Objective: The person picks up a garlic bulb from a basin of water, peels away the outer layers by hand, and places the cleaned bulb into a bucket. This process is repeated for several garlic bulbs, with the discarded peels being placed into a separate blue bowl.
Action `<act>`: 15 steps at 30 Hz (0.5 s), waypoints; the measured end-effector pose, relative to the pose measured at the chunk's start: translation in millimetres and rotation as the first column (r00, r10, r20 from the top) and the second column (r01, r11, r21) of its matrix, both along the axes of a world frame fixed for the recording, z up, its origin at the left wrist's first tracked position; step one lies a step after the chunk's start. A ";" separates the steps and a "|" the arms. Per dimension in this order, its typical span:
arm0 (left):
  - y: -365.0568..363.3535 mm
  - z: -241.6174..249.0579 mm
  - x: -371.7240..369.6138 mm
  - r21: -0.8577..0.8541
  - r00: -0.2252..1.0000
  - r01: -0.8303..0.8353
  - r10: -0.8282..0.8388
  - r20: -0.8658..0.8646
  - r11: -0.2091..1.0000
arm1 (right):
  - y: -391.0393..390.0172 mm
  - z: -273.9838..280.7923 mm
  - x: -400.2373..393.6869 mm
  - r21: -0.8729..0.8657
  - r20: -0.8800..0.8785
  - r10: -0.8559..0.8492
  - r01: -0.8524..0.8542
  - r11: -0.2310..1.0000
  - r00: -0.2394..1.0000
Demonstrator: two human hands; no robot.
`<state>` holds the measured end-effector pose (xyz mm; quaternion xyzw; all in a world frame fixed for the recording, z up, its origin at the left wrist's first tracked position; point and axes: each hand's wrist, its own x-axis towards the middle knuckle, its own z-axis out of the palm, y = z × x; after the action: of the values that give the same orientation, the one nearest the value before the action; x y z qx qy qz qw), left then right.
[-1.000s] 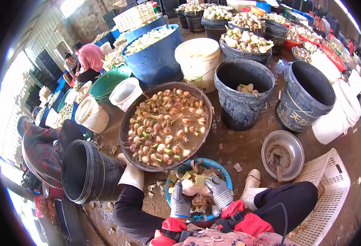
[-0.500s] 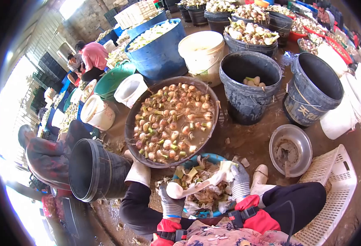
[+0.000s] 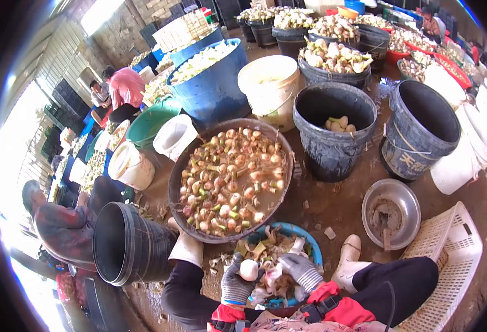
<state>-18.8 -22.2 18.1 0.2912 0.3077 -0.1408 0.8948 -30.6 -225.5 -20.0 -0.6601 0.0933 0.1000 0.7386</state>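
Note:
My left hand [image 3: 237, 283], in a grey-and-white striped glove, is closed around a white peeled garlic bulb [image 3: 248, 270]. To its right, my right hand [image 3: 303, 271], gloved alike, has its fingers bent together over loose peelings; whether anything is pinched in them is hidden. Both hands are above a blue basin [image 3: 316, 246] heaped with garlic skins and leaf scraps [image 3: 265, 249]. Just beyond it stands a wide dark tub [image 3: 173, 188] of brownish water, filled with unpeeled garlic bulbs [image 3: 232, 177] with cut stalks.
A black bucket [image 3: 144, 240] lies tilted at left. Farther right are a dark bucket [image 3: 334, 149] holding a few bulbs, another dark bucket [image 3: 420, 138], a metal bowl [image 3: 406, 235] with a handled tool, and a white crate [image 3: 448, 265]. Other people [image 3: 61, 221] sit at left.
The long pale stalk and skin stretched between my hands no longer show. My right hand has come down and left, nearer the bulb, which stays in my left hand.

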 end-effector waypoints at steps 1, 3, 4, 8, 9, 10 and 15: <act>-4.6 2.4 4.2 -0.006 0.998 -0.002 0.002 -0.055 1.000 | -5.7 10.2 6.7 0.333 -0.420 -0.121 0.277 0.901 0.900; -9.0 -8.9 23.9 -0.061 0.989 0.043 -0.052 -0.139 0.997 | -13.2 -4.3 14.5 0.309 -0.394 -0.298 0.431 0.848 0.870; -12.6 -12.0 39.9 -0.090 0.982 0.069 -0.084 -0.172 0.994 | -14.8 -0.4 15.1 0.349 -0.453 -0.293 0.470 0.811 0.842; -45.6 -12.2 169.5 -0.052 0.975 0.207 -0.201 0.096 0.977 | -9.0 -8.4 11.8 0.357 -0.418 -0.173 0.336 0.872 0.892; -64.5 13.9 213.4 0.024 0.955 0.213 -0.213 0.206 0.977 | -5.6 -14.7 10.9 0.341 -0.442 -0.141 0.312 0.887 0.886; -82.7 44.9 248.4 0.014 0.951 0.218 -0.216 0.222 0.976 | -3.7 -9.3 10.7 0.364 -0.444 -0.155 0.336 0.869 0.882; -131.4 118.2 363.5 0.054 0.757 0.055 -0.076 0.649 0.997 | -1.4 -16.4 24.1 0.283 -0.419 -0.209 0.345 0.895 0.884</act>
<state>344.7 -153.6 136.2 0.3465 -0.0302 -0.0573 0.9358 -6.5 -226.9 -36.4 -0.4661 0.3092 0.1316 0.8184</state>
